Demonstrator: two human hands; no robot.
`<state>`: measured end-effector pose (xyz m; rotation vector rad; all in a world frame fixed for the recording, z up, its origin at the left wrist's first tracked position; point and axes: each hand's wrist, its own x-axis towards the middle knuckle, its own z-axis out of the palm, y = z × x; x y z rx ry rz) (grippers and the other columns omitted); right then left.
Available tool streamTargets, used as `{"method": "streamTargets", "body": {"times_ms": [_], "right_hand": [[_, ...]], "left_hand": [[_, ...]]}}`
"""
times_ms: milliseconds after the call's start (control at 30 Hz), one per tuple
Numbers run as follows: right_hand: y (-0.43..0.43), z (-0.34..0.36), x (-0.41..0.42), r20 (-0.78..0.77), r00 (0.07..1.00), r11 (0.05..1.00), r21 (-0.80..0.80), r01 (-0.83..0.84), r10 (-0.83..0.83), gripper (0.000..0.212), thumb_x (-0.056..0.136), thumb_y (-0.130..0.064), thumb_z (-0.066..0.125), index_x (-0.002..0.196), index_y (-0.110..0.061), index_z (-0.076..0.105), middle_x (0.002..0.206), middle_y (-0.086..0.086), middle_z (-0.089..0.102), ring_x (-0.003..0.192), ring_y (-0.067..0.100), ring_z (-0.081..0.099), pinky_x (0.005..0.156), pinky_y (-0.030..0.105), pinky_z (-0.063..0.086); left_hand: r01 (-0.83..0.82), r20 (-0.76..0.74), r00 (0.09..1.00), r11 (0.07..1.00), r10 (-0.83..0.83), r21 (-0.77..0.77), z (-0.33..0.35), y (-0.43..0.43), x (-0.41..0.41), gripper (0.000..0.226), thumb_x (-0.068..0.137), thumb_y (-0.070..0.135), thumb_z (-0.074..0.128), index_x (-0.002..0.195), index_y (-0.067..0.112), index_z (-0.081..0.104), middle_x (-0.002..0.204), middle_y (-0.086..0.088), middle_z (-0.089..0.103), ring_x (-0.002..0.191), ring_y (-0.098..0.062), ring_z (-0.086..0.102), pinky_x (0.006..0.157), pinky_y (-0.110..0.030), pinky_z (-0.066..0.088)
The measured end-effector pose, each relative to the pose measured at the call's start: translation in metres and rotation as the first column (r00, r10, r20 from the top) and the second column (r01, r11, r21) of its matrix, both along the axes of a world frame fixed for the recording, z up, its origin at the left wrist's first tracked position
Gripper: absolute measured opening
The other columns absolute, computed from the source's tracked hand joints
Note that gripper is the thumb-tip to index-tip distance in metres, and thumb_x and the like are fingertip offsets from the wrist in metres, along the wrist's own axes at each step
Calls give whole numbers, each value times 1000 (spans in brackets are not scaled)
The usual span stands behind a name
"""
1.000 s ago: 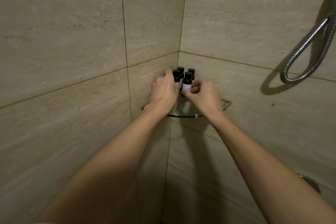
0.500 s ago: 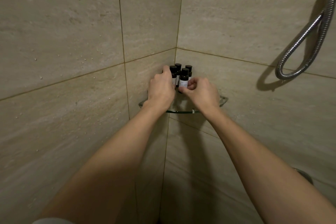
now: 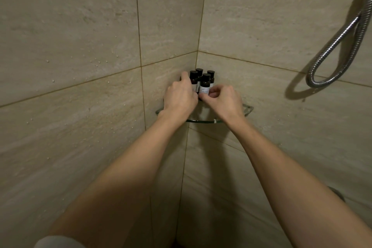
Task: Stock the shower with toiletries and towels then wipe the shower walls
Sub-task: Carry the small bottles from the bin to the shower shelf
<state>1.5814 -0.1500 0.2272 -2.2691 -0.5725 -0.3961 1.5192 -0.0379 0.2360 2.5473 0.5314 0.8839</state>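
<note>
hands tidying toiletry bottles on the corner shelf

four upright bottles [image 3: 202,81] stand at the glass shelf [image 3: 248,109] back; right hand [image 3: 226,101] pinches the front bottle's base, left hand [image 3: 180,96] seemingly cupped on the leftmost.

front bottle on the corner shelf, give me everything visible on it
The front bottle is small, dark and apparently plastic, with a black cap and a pale label whose print is unreadable. It stands upright on the glass corner shelf, foremost of four like bottles. Right hand fingertips pinch its base; the left hand is at the cluster's left side.
</note>
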Motion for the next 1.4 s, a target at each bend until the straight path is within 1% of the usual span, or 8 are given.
{"method": "streamTargets", "body": {"times_ms": [233,467,600,700,967,1167,1300,1400], "right_hand": [[-31,-29,-28,261,963,951,308,-15,-70,9,93,-22,59,96,-20,68,95,-9,65,99,12,53,84,28,42],[-74,-127,-53,342,935,929,368,-43,-92,29,94,-5,55,122,-6,61,133,8,56,128,20,47,110,22,31],[-93,-187,-59,182,981,951,309,1,-61,25,93,-10,51,115,-7,63,122,8,59,119,23,55,103,39,45],[-110,-240,-70,-164,985,987,142,70,-47,22,97,-12,53,115,-9,65,113,4,59,109,23,59,99,42,48],[-196,-374,-156,-819,523,963,-271,8,-235,36,107,-35,39,85,-18,62,90,11,67,90,27,63,68,31,42],[-262,-432,-256,-909,227,936,-330,120,-350,43,106,-39,40,110,-7,68,97,12,68,84,21,60,76,31,48],[-289,-444,-313,-922,146,919,-322,228,-360,26,106,-29,44,107,-15,66,96,3,66,83,14,60,70,23,47],[-305,-455,-347,-924,84,892,-331,308,-372,29,104,-38,46,106,-19,68,103,7,71,97,25,67,89,40,55]], "left_hand": [[115,142,983,993,-118,28,-26,16,-38,32,97,28,57,125,13,56,113,-6,69,102,-22,67,87,-43,57],[135,415,895,986,-164,98,-115,4,-104,36,95,11,61,130,2,59,134,-9,58,129,-20,51,114,-22,31],[159,231,962,987,-147,-33,-185,-4,-119,41,96,21,59,136,11,55,133,-5,59,124,-19,55,103,-32,44],[236,-107,958,944,-266,-232,-237,-5,-127,42,101,31,53,141,18,50,136,-1,56,125,-16,52,101,-35,46],[-47,-681,568,808,-462,-587,-399,-1,-161,62,99,26,59,152,8,35,149,-14,48,136,-27,48,111,-40,42],[-353,-762,407,682,-505,-641,-483,11,-200,32,100,30,56,119,5,64,108,-11,68,103,-29,65,90,-41,52],[-296,-747,395,696,-534,-654,-481,-5,-210,19,102,29,52,95,18,66,100,-9,70,98,-26,66,93,-41,53],[-218,-747,343,725,-569,-653,-479,-20,-223,22,102,27,52,82,30,61,97,-4,69,99,-23,65,95,-36,50]]}}
